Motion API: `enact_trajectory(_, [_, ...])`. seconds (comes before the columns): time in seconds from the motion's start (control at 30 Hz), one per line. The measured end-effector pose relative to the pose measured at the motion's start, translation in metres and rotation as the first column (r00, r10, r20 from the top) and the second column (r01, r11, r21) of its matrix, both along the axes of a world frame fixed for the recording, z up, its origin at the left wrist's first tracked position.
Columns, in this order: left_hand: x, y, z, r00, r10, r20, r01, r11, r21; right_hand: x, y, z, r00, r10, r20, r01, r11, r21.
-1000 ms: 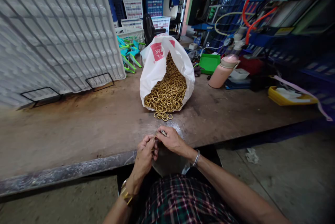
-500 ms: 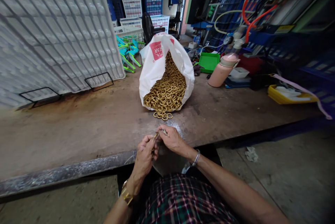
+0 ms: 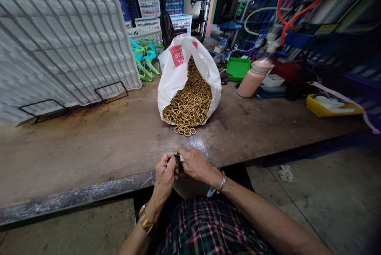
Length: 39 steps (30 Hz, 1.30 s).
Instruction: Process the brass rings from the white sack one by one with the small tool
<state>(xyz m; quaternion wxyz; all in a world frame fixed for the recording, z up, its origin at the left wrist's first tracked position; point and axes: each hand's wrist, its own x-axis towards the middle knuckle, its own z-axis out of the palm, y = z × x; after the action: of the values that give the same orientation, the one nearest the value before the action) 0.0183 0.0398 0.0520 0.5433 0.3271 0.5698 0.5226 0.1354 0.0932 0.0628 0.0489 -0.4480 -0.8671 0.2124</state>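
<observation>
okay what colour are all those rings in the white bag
The rings are dull gold, best seen in the head view.

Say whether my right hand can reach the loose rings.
Likely yes: the loose rings lie on the table just beyond the right hand, with nothing visible between, though it looks busy at a small dark item.

Two hands [image 3: 196, 164] by the front edge of the table [image 3: 89, 143]; two wire frames [image 3: 108, 85]; one white bag [image 3: 171, 80]; uncountable gold rings [image 3: 193, 100]; one bottle [image 3: 251, 83]; one green tray [image 3: 238, 69]; one yellow tray [image 3: 318, 109].
</observation>
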Motion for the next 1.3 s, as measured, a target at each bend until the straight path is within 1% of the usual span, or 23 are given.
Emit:
enact_trajectory(0.2, [0.000,0.000,0.001,1.000,0.006,-0.009,-0.006,1.000,-0.002,0.000,-0.001,0.001,1.000,-0.018,0.012,0.018,1.000,0.002])
enact_trajectory(0.47, [-0.001,-0.001,0.001,0.997,-0.001,-0.083,0.003,1.000,0.016,-0.001,-0.001,-0.001,0.999,0.012,0.034,-0.012,1.000,-0.002])
enact_trajectory(0.57, [-0.001,-0.006,0.004,0.996,-0.031,-0.079,0.033,0.999,0.015,0.001,0.006,-0.004,0.997,-0.036,0.067,0.035,0.999,0.018])
enact_trajectory(0.67, [0.000,-0.011,0.008,0.992,-0.123,-0.037,0.125,0.991,0.052,0.006,0.019,-0.008,0.989,-0.125,0.076,0.123,0.992,0.027])
enact_trajectory(0.7, [0.000,-0.011,0.008,0.989,-0.151,-0.008,0.151,0.986,0.067,0.007,0.023,-0.008,0.989,-0.143,0.044,0.142,0.990,0.021])
enact_trajectory(0.77, [0.000,-0.011,0.008,0.984,-0.167,0.064,0.162,0.984,0.081,0.009,0.028,-0.006,0.977,-0.181,-0.108,0.179,0.983,-0.030])
enact_trajectory(0.83, [0.000,-0.009,0.005,0.982,-0.147,0.120,0.139,0.987,0.075,0.008,0.027,-0.003,0.918,-0.234,-0.319,0.193,0.969,-0.154])
enact_trajectory(0.9, [0.000,-0.007,0.002,0.982,-0.126,0.142,0.117,0.991,0.067,0.006,0.021,0.001,0.829,-0.268,-0.491,0.134,0.947,-0.292])
enact_trajectory(0.97, [-0.001,-0.006,-0.001,0.984,-0.119,0.131,0.112,0.992,0.060,0.004,0.014,0.004,0.769,-0.253,-0.587,0.035,0.933,-0.357])
enact_trajectory(1.0, [-0.001,-0.007,-0.002,0.986,-0.119,0.118,0.113,0.992,0.056,0.003,0.011,0.005,0.753,-0.241,-0.612,-0.003,0.929,-0.370])
enact_trajectory(1.07, [0.000,-0.007,-0.002,0.989,-0.119,0.089,0.114,0.992,0.052,0.001,0.008,0.006,0.740,-0.241,-0.627,-0.035,0.918,-0.394])
enact_trajectory(1.2, [0.000,-0.007,-0.003,0.991,-0.109,0.079,0.105,0.993,0.053,0.001,0.009,0.004,0.727,-0.257,-0.637,-0.046,0.907,-0.418])
enact_trajectory(1.3, [0.000,-0.006,-0.003,0.988,-0.103,0.115,0.099,0.994,0.045,0.000,0.010,0.003,0.727,-0.253,-0.638,-0.049,0.908,-0.416])
